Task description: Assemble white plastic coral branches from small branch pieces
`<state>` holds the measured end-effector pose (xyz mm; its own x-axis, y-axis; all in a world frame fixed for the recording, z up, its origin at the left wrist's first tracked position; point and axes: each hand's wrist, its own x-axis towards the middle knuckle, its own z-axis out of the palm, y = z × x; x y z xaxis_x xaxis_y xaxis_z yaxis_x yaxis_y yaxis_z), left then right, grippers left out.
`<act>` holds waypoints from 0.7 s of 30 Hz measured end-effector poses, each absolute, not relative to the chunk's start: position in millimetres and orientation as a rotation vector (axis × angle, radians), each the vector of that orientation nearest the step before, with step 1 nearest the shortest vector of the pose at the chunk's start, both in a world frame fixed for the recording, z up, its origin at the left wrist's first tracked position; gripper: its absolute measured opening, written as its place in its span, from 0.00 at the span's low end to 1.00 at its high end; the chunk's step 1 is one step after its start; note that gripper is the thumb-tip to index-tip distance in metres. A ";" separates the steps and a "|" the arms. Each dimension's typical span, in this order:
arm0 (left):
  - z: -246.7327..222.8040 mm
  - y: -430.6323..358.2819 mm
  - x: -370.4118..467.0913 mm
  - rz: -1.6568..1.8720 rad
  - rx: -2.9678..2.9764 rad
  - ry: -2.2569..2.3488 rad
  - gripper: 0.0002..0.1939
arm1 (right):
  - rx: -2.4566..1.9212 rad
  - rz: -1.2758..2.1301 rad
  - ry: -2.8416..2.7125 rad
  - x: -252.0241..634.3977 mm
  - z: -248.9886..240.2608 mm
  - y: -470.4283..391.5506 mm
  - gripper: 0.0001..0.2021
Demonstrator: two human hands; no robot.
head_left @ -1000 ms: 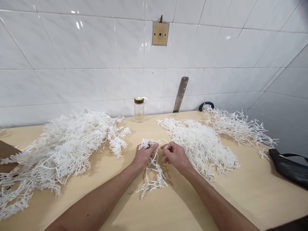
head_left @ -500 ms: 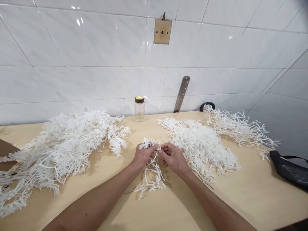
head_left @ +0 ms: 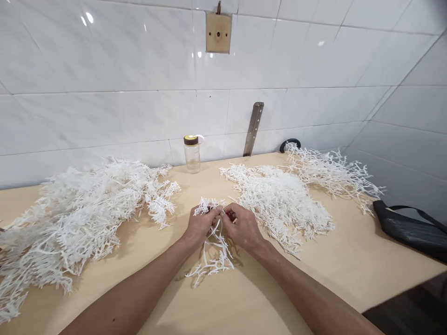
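Note:
My left hand [head_left: 200, 226] is closed around a white branching plastic sprig [head_left: 215, 249], whose twigs hang down toward the table. Short stubby tips [head_left: 206, 204] of white plastic poke out above its fingers. Close against it, my right hand [head_left: 243, 226] pinches at the same spot, thumb and index finger together on the sprig's upper part. The exact joint between the fingertips is too small to make out. Right of my hands lies a flat heap of white sprigs [head_left: 284, 200]; a larger, bushier heap [head_left: 94, 209] spreads out on the left.
On the pale wooden table [head_left: 335, 274], a clear bottle [head_left: 192, 156] with a dark lid stands near the tiled wall. A metal strip [head_left: 253, 129] leans there too. Looser white branches [head_left: 331, 172] lie at the back right, with a black bag [head_left: 412, 230] at the right edge.
The view has turned slightly to the right, so everything sits further left in the picture. My hands stay together on the sprig, with little visible movement of the fingers.

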<state>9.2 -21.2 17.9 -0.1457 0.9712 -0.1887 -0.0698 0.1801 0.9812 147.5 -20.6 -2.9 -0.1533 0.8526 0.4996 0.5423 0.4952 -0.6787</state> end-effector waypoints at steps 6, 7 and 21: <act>14.9 -18.0 9.7 1.166 0.944 1.331 0.18 | -1.228 0.484 -1.753 145.1 -0.5 -21.0 0.03; 14.6 -17.5 9.6 1.151 0.920 1.318 0.18 | -1.214 0.455 -1.759 144.8 -1.0 -20.9 0.03; 9.7 -7.4 4.2 1.195 0.911 1.359 0.17 | -0.950 0.292 -2.023 137.1 -1.9 -29.8 0.07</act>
<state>4.2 -7.4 9.7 -0.1486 0.9640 -0.2206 -0.0961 0.2080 0.9734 137.1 -29.8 -1.9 -0.3414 0.7174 0.6073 0.5162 0.6830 -0.5167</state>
